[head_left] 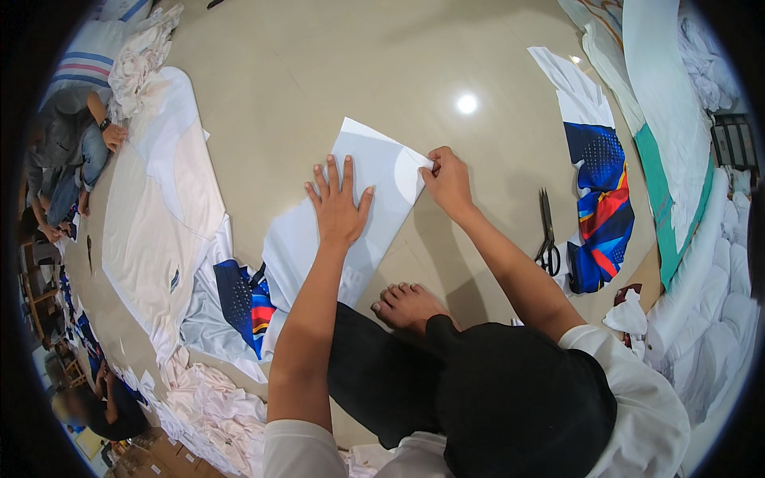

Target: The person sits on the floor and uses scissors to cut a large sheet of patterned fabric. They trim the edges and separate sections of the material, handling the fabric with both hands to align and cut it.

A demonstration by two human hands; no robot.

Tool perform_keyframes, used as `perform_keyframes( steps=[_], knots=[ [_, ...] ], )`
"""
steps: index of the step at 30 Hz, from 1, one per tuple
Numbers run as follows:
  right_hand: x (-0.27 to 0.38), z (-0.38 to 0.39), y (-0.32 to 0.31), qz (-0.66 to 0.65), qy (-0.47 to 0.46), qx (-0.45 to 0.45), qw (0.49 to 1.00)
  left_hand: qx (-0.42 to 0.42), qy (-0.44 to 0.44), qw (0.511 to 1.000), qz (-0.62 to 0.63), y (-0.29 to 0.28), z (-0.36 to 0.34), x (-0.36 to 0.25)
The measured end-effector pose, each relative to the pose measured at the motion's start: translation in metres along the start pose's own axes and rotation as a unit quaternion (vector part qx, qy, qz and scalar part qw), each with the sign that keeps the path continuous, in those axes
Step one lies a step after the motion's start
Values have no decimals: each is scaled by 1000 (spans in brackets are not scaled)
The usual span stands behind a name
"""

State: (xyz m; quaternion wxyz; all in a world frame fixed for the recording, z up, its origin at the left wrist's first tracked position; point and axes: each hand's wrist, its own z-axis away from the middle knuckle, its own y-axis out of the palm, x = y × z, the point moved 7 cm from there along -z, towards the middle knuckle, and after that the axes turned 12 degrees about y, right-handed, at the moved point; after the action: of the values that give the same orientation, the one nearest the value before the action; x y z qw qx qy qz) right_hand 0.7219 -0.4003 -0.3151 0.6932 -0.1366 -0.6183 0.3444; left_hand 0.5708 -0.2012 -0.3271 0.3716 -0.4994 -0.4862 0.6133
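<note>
A pale white fabric piece (374,171) lies flat on the floor in front of me, its far right corner turned over and showing a brighter white rounded patch. My left hand (341,211) rests palm down on it, fingers spread. At that corner, my right hand (448,187) pinches the fabric edge between thumb and fingers. Black-handled scissors (547,231) lie on the floor to the right, apart from both hands. Near the cloth's lower left, a navy, blue and red printed piece (243,307) pokes out.
Another printed fabric (599,199) lies beyond the scissors. Large off-white cloth (159,231) spreads across the left, with crumpled fabric (215,398) below it. Wrapped white rolls and bundles (705,334) line the right edge. Two other people (72,143) sit at the far left. My bare foot (410,307) is close.
</note>
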Motion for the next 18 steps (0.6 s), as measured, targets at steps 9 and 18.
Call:
perform_keyframes(
  steps=[9,18],
  knots=[
    [-3,-2,-1,-1,-11,2,1000,-51,-18,999,-1,1,-15,-2],
    [-5,-2,-8,-12,36,3,999,-37,-15,999,20,6,0,-20]
  ],
)
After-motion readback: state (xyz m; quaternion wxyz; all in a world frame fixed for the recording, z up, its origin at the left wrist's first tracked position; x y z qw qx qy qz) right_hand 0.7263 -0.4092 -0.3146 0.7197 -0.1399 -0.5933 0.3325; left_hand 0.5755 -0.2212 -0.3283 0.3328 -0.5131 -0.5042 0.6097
